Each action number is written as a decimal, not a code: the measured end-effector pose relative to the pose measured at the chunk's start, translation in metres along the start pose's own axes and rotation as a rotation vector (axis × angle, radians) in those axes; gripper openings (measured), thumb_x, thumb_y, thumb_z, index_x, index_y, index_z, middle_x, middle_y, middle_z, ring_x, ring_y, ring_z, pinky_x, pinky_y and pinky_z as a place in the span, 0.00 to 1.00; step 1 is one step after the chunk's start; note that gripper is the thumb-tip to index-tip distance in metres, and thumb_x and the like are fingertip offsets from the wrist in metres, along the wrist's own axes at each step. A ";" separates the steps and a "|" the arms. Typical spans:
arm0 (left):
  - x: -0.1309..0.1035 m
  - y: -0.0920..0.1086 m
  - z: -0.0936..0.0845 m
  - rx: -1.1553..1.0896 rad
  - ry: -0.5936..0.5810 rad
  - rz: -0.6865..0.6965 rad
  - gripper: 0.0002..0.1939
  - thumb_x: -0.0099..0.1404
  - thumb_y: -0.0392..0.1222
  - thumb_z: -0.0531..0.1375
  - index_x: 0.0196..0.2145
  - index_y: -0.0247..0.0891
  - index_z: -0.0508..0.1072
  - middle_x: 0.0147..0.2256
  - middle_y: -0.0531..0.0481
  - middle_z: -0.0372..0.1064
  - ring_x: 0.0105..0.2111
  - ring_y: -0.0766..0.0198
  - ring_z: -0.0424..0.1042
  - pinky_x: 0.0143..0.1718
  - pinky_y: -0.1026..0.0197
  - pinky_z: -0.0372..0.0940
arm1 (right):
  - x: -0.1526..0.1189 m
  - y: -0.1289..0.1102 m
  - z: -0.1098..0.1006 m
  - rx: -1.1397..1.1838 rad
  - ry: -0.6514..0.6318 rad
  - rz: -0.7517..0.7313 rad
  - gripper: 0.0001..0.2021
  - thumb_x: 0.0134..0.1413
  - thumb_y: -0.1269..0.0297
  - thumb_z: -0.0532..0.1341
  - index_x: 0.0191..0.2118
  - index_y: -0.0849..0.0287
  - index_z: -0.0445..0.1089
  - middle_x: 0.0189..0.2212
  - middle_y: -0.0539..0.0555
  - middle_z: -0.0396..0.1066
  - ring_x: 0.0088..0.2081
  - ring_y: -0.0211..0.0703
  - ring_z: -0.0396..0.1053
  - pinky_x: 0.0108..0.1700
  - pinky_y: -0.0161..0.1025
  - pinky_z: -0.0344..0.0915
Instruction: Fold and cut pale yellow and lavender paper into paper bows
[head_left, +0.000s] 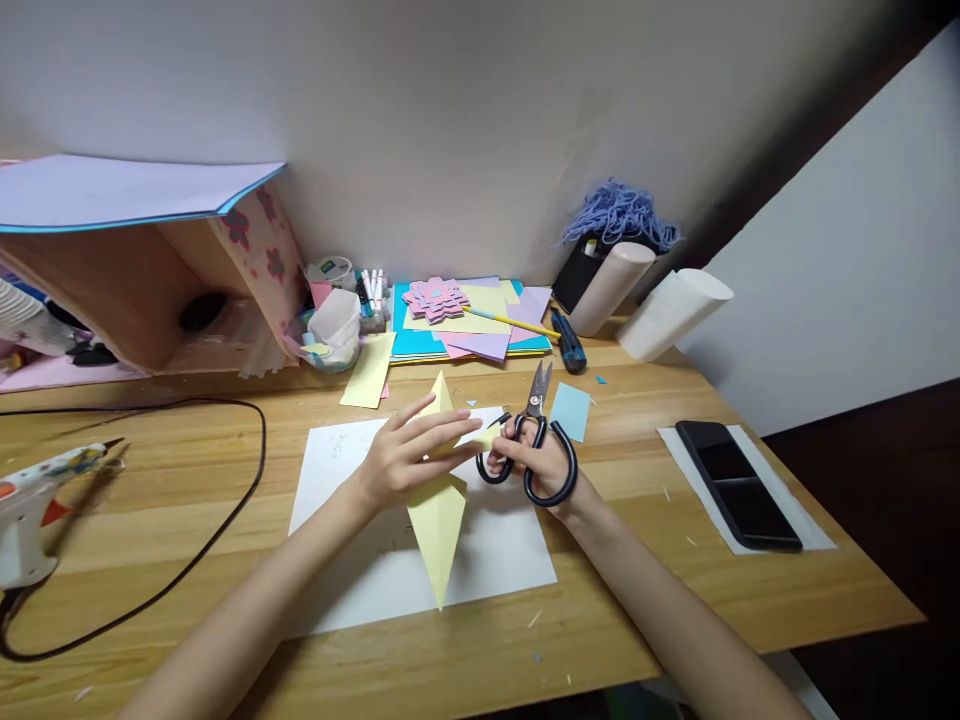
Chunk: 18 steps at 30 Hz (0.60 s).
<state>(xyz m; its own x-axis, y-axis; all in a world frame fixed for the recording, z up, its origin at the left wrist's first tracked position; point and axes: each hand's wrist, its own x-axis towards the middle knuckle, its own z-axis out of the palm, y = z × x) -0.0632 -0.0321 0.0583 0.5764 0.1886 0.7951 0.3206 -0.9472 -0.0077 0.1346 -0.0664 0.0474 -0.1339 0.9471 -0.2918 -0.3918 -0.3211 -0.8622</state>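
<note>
Over the white sheet (506, 560), the left hand (401, 455) is resting a spread grip across the folded yellow paper (436, 530), probably steadying it; whether its hidden thumb is pinching, I cannot tell. The right hand's (546, 458) grip is holding scissors (535, 402), blades pointing beyond the sheet, seemingly also pinching the paper's side point.

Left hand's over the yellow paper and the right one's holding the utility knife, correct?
Wrong tool: the head view shows the right hand holding black-handled scissors. The left hand is over the yellow paper, as you say.
</note>
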 end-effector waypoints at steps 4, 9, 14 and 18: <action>-0.001 0.004 0.007 0.097 0.051 0.036 0.14 0.58 0.33 0.61 0.42 0.45 0.71 0.48 0.52 0.69 0.49 0.67 0.68 0.61 0.57 0.50 | 0.003 0.004 0.000 0.043 0.063 -0.050 0.23 0.25 0.64 0.74 0.24 0.59 0.58 0.16 0.42 0.62 0.20 0.36 0.68 0.26 0.35 0.67; -0.004 -0.004 0.012 -0.108 0.162 -0.640 0.22 0.62 0.39 0.57 0.54 0.40 0.62 0.53 0.40 0.62 0.52 0.57 0.64 0.55 0.52 0.58 | 0.007 0.004 -0.003 0.139 0.177 -0.165 0.23 0.24 0.65 0.74 0.24 0.59 0.58 0.17 0.40 0.61 0.19 0.33 0.67 0.24 0.33 0.66; 0.005 -0.016 0.006 -1.000 -0.104 -1.439 0.30 0.60 0.63 0.50 0.36 0.31 0.73 0.35 0.39 0.74 0.36 0.56 0.73 0.43 0.55 0.67 | 0.011 0.008 -0.006 0.148 0.186 -0.181 0.23 0.25 0.65 0.74 0.25 0.60 0.58 0.17 0.40 0.62 0.19 0.34 0.67 0.24 0.34 0.67; 0.015 -0.011 -0.004 -1.319 -0.313 -1.540 0.33 0.54 0.68 0.51 0.31 0.32 0.76 0.33 0.39 0.75 0.36 0.55 0.74 0.40 0.56 0.67 | 0.013 0.015 -0.006 0.096 0.229 -0.221 0.22 0.27 0.64 0.73 0.25 0.59 0.58 0.15 0.41 0.62 0.19 0.36 0.67 0.23 0.34 0.67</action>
<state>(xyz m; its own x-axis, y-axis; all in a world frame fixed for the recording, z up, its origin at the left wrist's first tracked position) -0.0614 -0.0197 0.0729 0.5466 0.7395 -0.3928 0.0264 0.4537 0.8908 0.1321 -0.0584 0.0284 0.1678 0.9658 -0.1974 -0.4744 -0.0965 -0.8750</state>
